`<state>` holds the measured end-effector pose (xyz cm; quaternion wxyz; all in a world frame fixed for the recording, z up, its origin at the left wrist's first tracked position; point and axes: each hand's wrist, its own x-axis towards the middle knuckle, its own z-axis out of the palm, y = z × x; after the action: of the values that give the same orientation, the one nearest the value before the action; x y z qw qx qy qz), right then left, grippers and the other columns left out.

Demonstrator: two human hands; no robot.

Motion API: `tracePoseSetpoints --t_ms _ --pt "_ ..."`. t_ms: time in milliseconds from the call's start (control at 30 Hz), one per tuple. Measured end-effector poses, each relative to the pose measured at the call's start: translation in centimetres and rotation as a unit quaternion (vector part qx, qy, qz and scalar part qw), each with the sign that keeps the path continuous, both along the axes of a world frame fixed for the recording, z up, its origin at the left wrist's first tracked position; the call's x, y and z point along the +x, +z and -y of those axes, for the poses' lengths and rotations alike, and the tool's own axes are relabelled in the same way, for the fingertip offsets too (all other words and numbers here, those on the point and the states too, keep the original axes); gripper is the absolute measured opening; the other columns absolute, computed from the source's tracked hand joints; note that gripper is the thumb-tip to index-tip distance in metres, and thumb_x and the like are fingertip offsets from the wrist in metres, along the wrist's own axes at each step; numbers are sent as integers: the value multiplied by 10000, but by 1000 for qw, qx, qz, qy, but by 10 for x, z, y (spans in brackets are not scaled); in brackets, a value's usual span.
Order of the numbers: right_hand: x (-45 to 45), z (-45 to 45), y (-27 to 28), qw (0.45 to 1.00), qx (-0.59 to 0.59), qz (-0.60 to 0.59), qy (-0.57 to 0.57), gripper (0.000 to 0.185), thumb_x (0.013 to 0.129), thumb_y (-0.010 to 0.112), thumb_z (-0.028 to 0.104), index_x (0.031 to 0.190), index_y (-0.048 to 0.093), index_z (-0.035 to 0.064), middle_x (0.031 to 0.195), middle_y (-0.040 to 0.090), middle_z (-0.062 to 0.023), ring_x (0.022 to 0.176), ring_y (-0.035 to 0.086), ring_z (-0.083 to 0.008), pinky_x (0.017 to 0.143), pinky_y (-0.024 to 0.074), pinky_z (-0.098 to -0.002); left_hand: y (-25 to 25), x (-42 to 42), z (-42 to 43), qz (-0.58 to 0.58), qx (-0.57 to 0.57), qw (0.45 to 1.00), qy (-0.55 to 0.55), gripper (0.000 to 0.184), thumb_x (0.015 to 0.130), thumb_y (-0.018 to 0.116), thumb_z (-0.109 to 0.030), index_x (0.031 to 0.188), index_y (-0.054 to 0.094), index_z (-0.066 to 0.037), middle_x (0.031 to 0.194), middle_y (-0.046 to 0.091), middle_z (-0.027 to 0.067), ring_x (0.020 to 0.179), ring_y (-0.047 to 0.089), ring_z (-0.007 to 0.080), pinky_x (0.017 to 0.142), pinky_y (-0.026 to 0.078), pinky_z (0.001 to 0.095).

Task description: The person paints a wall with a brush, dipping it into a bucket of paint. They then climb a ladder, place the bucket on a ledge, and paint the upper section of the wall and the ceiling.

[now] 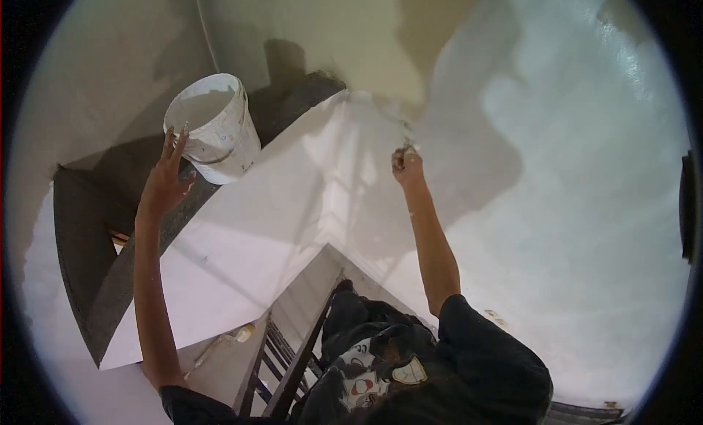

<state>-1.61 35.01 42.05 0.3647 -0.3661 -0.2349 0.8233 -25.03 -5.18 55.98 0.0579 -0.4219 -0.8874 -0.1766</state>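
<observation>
A white bucket (pixel 233 141) with smears on its side sits tilted in view on a dark grey ledge (pixel 293 106). My left hand (pixel 165 183) is at the bucket's near left side, fingertips at its rim, fingers spread apart. My right hand (pixel 407 166) is raised at the wall (pixel 469 146), its fingers curled around something small and whitish that touches the surface; what it is cannot be made out. Around that hand the wall shows a wet-looking pale coat beside a beige area.
Below me stands a dark ladder or railing (pixel 293 381) with several bars. A dark opening (pixel 84 234) lies in the ledge at the left. A pale object with a long handle (pixel 242 334) rests on the floor. At the far right edge hangs a dark object (pixel 687 205).
</observation>
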Motion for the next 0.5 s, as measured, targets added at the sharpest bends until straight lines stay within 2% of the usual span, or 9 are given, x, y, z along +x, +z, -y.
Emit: tracePoseSetpoints --t_ms 133,200,300,333,400,467,500 --pt "-11 -6 52 994 45 -98 -12 147 912 393 92 768 421 74 633 397 -23 467 304 -97 381 246 -206 -10 -13 6 -66 -18 997 -20 851 696 675 -59 1397 210 -183 1452 145 175 1194 380 410 927 436 439" --pt "-11 6 81 986 138 -98 2 141 909 404 109 782 446 67 631 402 -16 466 317 -92 374 246 -205 -16 -19 6 -98 -23 994 -32 859 694 678 -49 1398 204 -186 1450 147 176 1199 374 408 929 437 437" --pt "-13 24 109 973 214 -85 -14 227 927 429 213 774 455 48 629 409 -16 441 337 -82 357 253 -210 1 6 -2 -28 3 999 -25 854 699 675 -31 1397 207 -186 1445 155 186 1220 349 405 938 428 442" --pt "-19 23 111 969 234 -76 -27 261 929 437 244 760 451 46 618 411 -19 429 342 -81 349 256 -215 -4 2 -1 -42 -8 999 -26 852 702 673 -26 1396 207 -187 1443 159 190 1223 344 405 936 430 443" --pt "-26 26 97 953 297 -17 -58 312 935 433 278 737 443 38 590 425 -33 413 364 -92 339 277 -240 -11 -15 3 -75 -33 996 -31 849 706 670 -16 1396 207 -189 1439 166 198 1229 334 406 932 432 446" --pt "-36 18 49 916 383 86 -87 345 943 413 286 718 434 26 556 451 -54 404 401 -116 332 310 -279 -13 -19 4 -94 -34 994 -47 848 709 667 -14 1398 203 -191 1436 169 205 1223 340 411 922 439 446" --pt "-38 12 20 915 378 120 -79 405 941 409 347 684 425 34 523 437 -32 409 421 -114 329 323 -293 -14 -18 5 -102 -34 993 -51 848 711 665 -13 1398 202 -192 1434 171 208 1219 342 414 918 443 447"
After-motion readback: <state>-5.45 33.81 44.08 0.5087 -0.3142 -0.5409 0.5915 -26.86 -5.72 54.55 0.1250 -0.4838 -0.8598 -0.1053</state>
